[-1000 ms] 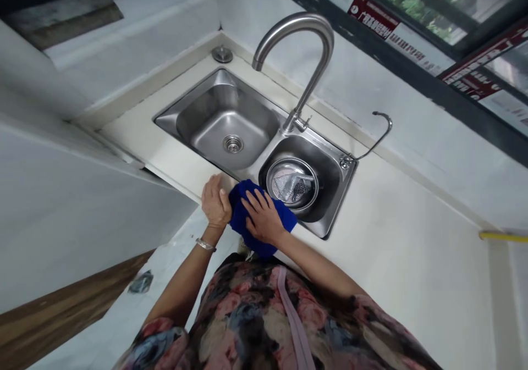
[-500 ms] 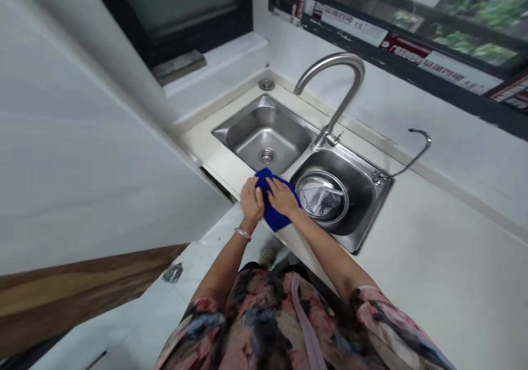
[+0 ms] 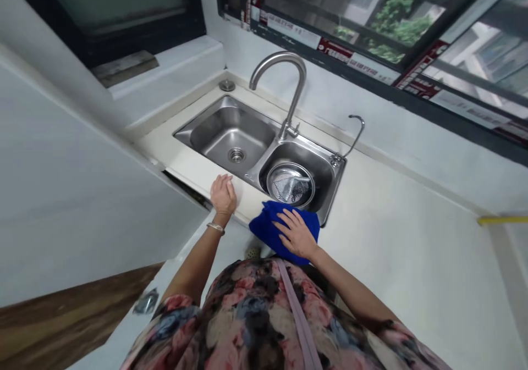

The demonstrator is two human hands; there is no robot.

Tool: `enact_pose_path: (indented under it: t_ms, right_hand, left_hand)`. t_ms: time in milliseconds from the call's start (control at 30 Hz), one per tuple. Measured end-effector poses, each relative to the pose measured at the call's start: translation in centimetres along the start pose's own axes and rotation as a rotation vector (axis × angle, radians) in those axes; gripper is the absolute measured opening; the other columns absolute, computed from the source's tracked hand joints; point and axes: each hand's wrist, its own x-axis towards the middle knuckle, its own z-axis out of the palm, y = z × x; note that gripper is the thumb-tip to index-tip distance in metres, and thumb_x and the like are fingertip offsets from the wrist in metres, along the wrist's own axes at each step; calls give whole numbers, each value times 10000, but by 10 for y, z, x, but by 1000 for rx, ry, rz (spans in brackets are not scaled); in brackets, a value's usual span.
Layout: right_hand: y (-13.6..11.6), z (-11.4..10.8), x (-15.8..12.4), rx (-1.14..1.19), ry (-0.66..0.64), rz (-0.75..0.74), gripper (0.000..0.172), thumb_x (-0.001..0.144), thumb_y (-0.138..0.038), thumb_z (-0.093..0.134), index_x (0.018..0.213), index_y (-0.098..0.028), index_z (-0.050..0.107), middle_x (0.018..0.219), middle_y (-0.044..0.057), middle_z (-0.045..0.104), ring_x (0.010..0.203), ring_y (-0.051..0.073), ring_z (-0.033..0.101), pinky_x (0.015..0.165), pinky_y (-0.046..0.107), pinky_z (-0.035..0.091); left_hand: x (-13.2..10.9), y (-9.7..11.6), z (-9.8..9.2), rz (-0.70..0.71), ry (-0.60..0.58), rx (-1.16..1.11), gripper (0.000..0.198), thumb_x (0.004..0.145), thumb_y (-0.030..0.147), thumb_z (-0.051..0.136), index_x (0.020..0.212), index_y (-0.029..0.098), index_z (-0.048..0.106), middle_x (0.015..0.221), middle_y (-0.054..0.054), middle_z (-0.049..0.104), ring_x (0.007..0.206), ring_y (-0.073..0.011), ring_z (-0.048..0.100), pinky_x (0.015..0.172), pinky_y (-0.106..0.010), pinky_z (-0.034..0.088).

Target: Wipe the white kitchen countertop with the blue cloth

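Your right hand [image 3: 297, 237] and the blue cloth [image 3: 264, 228] have slid rightward, away from your left hand [image 3: 223, 195]. The cloth lies under your slightly spread right fingers, lengthwise along the countertop's [image 3: 412, 221] front edge; your left fingers, together, hold nothing.

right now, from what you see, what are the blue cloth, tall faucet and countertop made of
Blue cloth: matte woven fabric, maybe microfiber or cotton; it drapes softly without shine. Tall faucet: probably stainless steel, brushed, given its soft grey reflections. Countertop: smooth, pale, possibly engineered stone; laminate can't be excluded.
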Motion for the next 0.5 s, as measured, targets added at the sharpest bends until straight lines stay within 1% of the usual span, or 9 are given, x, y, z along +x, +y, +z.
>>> enact_pose_path:
  t_ms: [100, 167, 333, 500]
  right_hand:
    - [11, -9, -55, -5, -20, 48, 519, 1060, -293, 499, 1571, -286, 589, 1658, 92, 530, 1639, 297, 325, 1348, 627, 294]
    - [16, -14, -93, -19, -28, 115, 529, 1055, -299, 492, 1576, -307, 585, 1670, 81, 519, 1637, 294, 340, 1345, 623, 313]
    - [22, -23, -179, -81, 10, 401, 530, 1061, -326, 441, 1565, -318, 602, 1674, 76, 517, 1629, 292, 369, 1339, 608, 341]
    - [24, -23, -269, -145, 95, 679, 533, 1079, -385, 387, 1540, -270, 628, 1674, 100, 514, 1626, 286, 375, 1349, 574, 326]
  left_hand:
    - [2, 3, -3, 1, -21, 30, 536, 1075, 323, 297, 1271, 153, 765, 1468, -172, 678, 1521, -302, 491, 1319, -515, 305]
    - [4, 5, -4, 9, -36, 41, 532, 1069, 315, 305, 1250, 152, 778, 1474, -173, 670, 1522, -312, 482, 1319, -519, 301]
    - [9, 6, -7, 28, -65, 56, 521, 1054, 306, 326, 1222, 135, 788, 1506, -199, 638, 1517, -342, 469, 1312, -549, 308]
    - [12, 10, -9, 44, -76, 84, 519, 1025, 291, 350, 1244, 99, 779, 1502, -219, 631, 1519, -367, 463, 1312, -547, 317]
